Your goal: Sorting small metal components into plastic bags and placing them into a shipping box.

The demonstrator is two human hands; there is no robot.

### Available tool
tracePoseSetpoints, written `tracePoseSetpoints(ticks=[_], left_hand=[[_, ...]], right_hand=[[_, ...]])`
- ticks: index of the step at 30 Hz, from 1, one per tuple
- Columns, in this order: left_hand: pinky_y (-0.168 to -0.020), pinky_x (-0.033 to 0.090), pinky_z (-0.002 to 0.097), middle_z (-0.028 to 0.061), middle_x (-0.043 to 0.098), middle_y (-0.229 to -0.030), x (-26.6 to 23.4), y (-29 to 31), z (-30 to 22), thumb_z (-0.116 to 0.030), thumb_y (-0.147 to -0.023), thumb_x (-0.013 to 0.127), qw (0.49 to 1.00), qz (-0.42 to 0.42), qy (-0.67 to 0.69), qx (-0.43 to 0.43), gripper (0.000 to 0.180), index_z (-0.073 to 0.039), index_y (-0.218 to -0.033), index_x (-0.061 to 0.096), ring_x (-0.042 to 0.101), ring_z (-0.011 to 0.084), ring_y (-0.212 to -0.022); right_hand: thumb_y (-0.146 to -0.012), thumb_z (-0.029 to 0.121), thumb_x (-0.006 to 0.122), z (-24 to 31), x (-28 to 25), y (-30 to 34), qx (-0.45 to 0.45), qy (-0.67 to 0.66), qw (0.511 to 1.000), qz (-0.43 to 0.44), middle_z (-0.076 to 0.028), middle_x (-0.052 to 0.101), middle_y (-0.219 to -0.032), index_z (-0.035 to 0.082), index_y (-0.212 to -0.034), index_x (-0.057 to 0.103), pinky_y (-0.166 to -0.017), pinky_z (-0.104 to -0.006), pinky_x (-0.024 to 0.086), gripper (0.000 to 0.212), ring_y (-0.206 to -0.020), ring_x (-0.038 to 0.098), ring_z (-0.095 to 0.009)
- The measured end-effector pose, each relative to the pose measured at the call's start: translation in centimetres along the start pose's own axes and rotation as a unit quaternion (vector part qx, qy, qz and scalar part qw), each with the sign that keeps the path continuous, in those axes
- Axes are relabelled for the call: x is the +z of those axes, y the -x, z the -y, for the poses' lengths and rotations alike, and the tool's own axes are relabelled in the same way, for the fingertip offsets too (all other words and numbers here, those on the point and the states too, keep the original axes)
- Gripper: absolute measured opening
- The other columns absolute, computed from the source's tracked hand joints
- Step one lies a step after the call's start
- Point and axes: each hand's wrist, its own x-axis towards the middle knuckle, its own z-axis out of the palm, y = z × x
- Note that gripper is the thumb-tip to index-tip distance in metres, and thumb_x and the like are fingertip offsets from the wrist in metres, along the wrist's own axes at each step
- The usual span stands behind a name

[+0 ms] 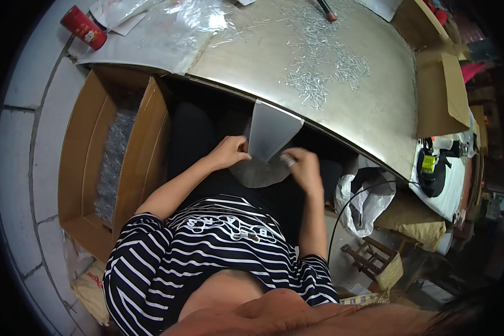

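Note:
A translucent plastic sheet hangs down from the table's near edge, narrowing toward its lower end. Just left of its lower part is my left hand, fingers curled in and thumb close to them; what they hold, if anything, is too small to tell. On the other side my right hand has its fingers bent together, with a small pale spot at the fingertips that I cannot make out. Under both hands, over my lap, lies a clear plastic piece. Many thin silvery pins are scattered on the metal tabletop.
An open cardboard box with clear plastic pieces stands at the left. A red can and clear plastic bags are at the far left. At the right are a white sack, a wooden stool and a black cable.

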Motion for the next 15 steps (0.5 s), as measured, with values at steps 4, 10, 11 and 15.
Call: tracePoseSetpoints(ticks=[4, 10, 11, 15], left_hand=[[-0.066, 0.051, 0.0280, 0.0098, 0.066, -0.080, -0.6, -0.8, -0.2, -0.001, -0.075, 0.075, 0.992, -0.041, 0.116, -0.003, 0.029, 0.006, -0.099, 0.061, 0.063, 0.0135, -0.074], [-0.074, 0.053, 0.0245, 0.0076, 0.068, -0.089, -0.8, -1.8, -0.1, 0.003, -0.076, 0.074, 0.961, -0.045, 0.270, 0.035, 0.031, 0.006, -0.104, 0.062, 0.065, 0.0115, -0.079], [-0.073, 0.053, 0.0249, 0.0075, 0.068, -0.088, -0.4, -1.9, 0.2, 0.002, -0.075, 0.075, 0.952, -0.059, 0.299, 0.036, 0.027, 0.006, -0.100, 0.064, 0.065, 0.0117, -0.078], [-0.075, 0.051, 0.0247, 0.0066, 0.068, -0.088, 0.4, -2.0, 2.6, -0.002, -0.077, 0.074, 0.961, -0.049, 0.271, 0.013, 0.023, 0.004, -0.097, 0.065, 0.064, 0.0115, -0.080]], right_hand=[[-0.086, -0.002, 0.060, 3.3, -6.7, -5.0, -0.036, -0.062, 0.976, -0.207, -0.012, 0.067, -0.096, 0.001, -0.102, 0.068, -0.078, -0.0280, 0.050, 0.018, -0.086, 0.065, -0.021], [-0.082, -0.004, 0.042, 0.5, -6.7, -13.1, -0.133, 0.192, 0.960, -0.157, -0.017, 0.053, -0.136, 0.008, -0.125, 0.059, -0.106, -0.0391, 0.040, 0.048, -0.132, 0.044, -0.033], [-0.082, -0.004, 0.041, 0.1, -7.0, -13.8, -0.110, 0.201, 0.952, -0.201, -0.017, 0.053, -0.136, 0.008, -0.125, 0.059, -0.107, -0.0390, 0.039, 0.048, -0.132, 0.043, -0.033], [-0.079, -0.009, 0.043, 1.2, -6.0, -12.2, -0.074, 0.228, 0.954, -0.181, -0.018, 0.053, -0.136, 0.004, -0.124, 0.059, -0.107, -0.0385, 0.039, 0.050, -0.130, 0.046, -0.035]])
